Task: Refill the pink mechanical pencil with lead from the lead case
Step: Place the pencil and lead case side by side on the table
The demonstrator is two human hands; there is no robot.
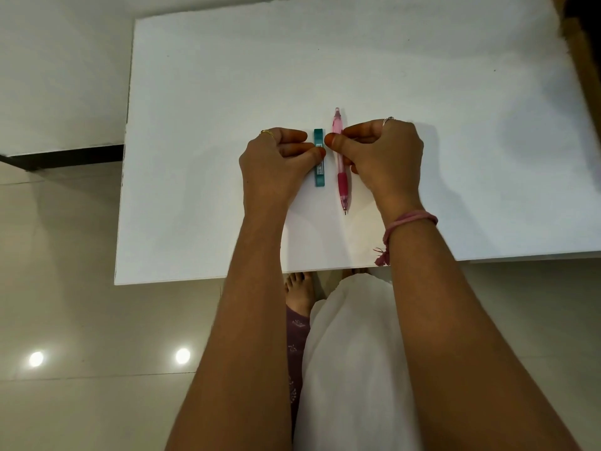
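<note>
The left hand [276,157] is pinching the teal lead case [319,164] and the right hand [383,154] the pink mechanical pencil [341,170], fingers closing narrowly around each, both lying parallel on the white worktop [227,76], seemingly for lifting.

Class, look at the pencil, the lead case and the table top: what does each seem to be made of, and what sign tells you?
Pink mechanical pencil: likely translucent plastic barrel, light passes through it; the darker pink grip looks rubbery and matt.
Lead case: probably opaque teal plastic, smooth, with a printed label.
Table: matt white board, perhaps laminate; the material is uncertain.
</note>
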